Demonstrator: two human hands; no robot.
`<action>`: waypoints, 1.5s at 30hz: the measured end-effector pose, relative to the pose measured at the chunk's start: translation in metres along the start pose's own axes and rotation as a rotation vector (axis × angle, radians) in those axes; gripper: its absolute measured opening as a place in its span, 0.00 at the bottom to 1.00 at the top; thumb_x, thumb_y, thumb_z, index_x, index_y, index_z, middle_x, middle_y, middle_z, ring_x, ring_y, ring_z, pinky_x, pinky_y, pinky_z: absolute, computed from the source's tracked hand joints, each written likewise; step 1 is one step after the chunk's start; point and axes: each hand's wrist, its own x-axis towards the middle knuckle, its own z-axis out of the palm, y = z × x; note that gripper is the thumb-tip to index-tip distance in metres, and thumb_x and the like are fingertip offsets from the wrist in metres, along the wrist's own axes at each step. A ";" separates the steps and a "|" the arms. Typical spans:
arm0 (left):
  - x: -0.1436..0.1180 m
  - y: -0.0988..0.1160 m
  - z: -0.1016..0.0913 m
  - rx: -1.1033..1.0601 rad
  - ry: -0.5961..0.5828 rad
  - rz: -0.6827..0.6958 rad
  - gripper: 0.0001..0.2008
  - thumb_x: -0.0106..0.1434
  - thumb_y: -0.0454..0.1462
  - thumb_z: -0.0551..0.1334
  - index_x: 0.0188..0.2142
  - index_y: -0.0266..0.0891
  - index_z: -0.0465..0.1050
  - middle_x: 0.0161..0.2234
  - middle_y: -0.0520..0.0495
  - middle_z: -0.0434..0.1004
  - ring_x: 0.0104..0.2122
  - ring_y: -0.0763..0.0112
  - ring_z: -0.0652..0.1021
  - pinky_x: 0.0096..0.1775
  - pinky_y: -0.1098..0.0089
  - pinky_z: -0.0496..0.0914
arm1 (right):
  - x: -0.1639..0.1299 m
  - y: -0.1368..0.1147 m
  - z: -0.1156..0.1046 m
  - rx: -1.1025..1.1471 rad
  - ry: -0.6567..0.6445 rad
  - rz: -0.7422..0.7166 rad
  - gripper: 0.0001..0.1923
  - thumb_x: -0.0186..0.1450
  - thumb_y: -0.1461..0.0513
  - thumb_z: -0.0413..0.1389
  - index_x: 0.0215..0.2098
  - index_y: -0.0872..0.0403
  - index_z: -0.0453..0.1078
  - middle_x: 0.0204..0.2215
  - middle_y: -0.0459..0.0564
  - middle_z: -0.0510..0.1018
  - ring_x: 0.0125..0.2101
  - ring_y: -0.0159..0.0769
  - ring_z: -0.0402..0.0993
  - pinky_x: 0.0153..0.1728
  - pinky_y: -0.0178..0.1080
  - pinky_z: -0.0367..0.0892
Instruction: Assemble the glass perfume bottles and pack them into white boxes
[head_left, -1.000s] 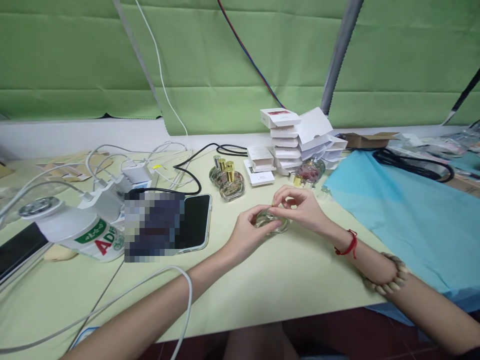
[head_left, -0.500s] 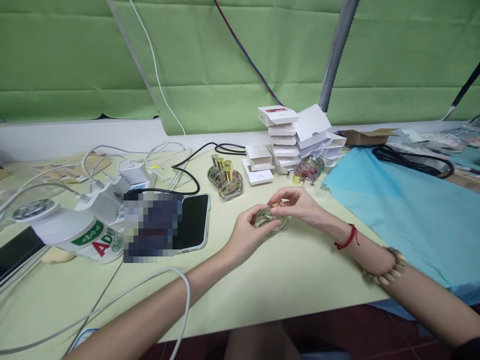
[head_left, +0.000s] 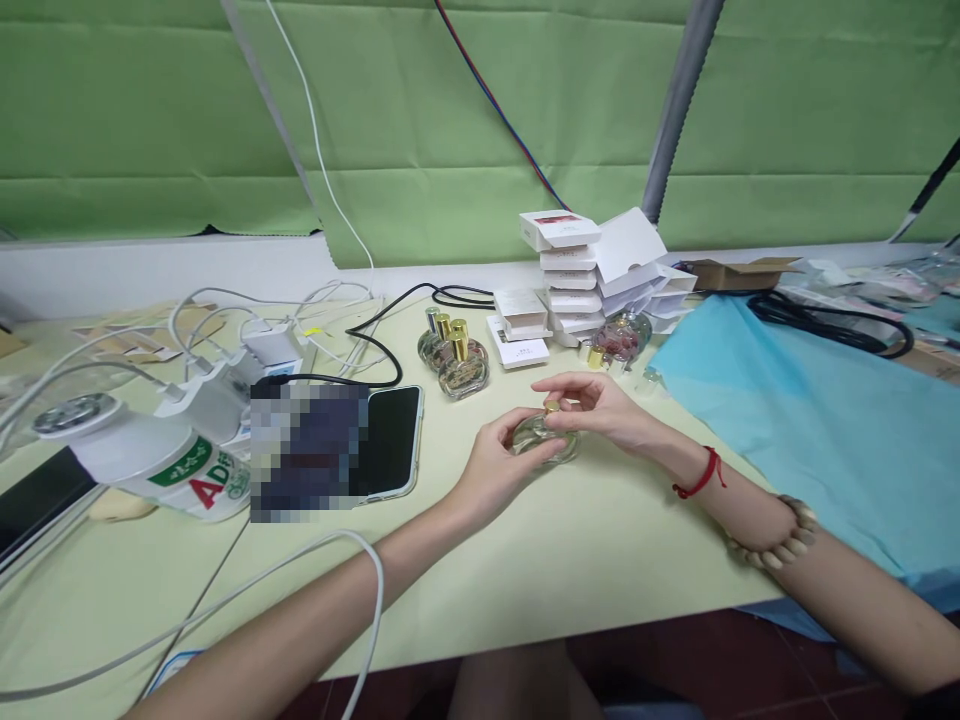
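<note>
So here's where things stand: the left hand (head_left: pixel 501 468) is wrapped around a small clear glass perfume bottle (head_left: pixel 541 440), holding it just above the pale green counter (head_left: pixel 570 560), pretty much dead centre in front of the person. The right hand (head_left: pixel 600 408) has its thumb and forefinger pinched on the little gold cap (head_left: pixel 552 407) at the bottle's neck, other fingers fanned out. Can't tell if the cap is fully seated or only resting there, it's too small to see.

Judging by the layout, three capped bottles (head_left: pixel 453 360) standing together further back look finished. Another bottle with reddish stuff inside (head_left: pixel 619 340) sits by the stack of white boxes (head_left: pixel 577 280), with a loose gold cap beside it, so I'd guess that one's still to do. Boxing seems untouched so far.

Off to the left there's a phone (head_left: pixel 390 440) lying face up and a tangle of white cables (head_left: pixel 247 330). A blue sheet (head_left: pixel 810 430) covers the right side.
</note>
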 end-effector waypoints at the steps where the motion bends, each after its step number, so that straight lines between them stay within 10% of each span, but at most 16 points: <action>1: 0.000 0.000 0.000 0.005 0.000 0.002 0.14 0.52 0.40 0.65 0.37 0.36 0.72 0.37 0.45 0.75 0.38 0.68 0.74 0.39 0.71 0.66 | 0.000 0.000 -0.001 -0.012 -0.020 -0.005 0.22 0.48 0.63 0.66 0.42 0.50 0.73 0.33 0.44 0.76 0.27 0.23 0.68 0.28 0.29 0.66; 11: 0.000 -0.004 -0.001 0.125 -0.084 0.035 0.21 0.52 0.33 0.63 0.47 0.39 0.66 0.41 0.46 0.73 0.39 0.69 0.73 0.37 0.73 0.67 | 0.000 0.002 -0.013 0.094 -0.239 0.012 0.24 0.55 0.64 0.62 0.49 0.48 0.67 0.40 0.47 0.76 0.38 0.29 0.72 0.37 0.33 0.69; 20: 0.000 -0.006 -0.002 0.143 -0.066 0.011 0.16 0.52 0.33 0.63 0.42 0.38 0.66 0.37 0.48 0.73 0.36 0.71 0.73 0.36 0.74 0.67 | 0.002 -0.002 -0.011 -0.044 0.112 -0.108 0.14 0.54 0.56 0.61 0.39 0.51 0.72 0.36 0.47 0.76 0.33 0.28 0.69 0.28 0.30 0.64; 28: 0.001 -0.004 -0.002 0.139 -0.065 -0.017 0.15 0.52 0.33 0.63 0.40 0.38 0.67 0.36 0.49 0.73 0.36 0.71 0.74 0.36 0.74 0.67 | 0.002 0.008 -0.026 -1.059 0.265 0.032 0.07 0.59 0.60 0.55 0.28 0.54 0.74 0.26 0.47 0.76 0.26 0.30 0.67 0.26 0.32 0.57; 45: 0.000 -0.003 -0.003 0.152 -0.066 -0.026 0.14 0.52 0.34 0.63 0.40 0.39 0.67 0.36 0.49 0.74 0.35 0.71 0.74 0.35 0.74 0.67 | -0.001 0.007 -0.035 -1.433 0.560 0.262 0.08 0.59 0.65 0.51 0.34 0.52 0.70 0.39 0.50 0.72 0.34 0.38 0.71 0.28 0.35 0.56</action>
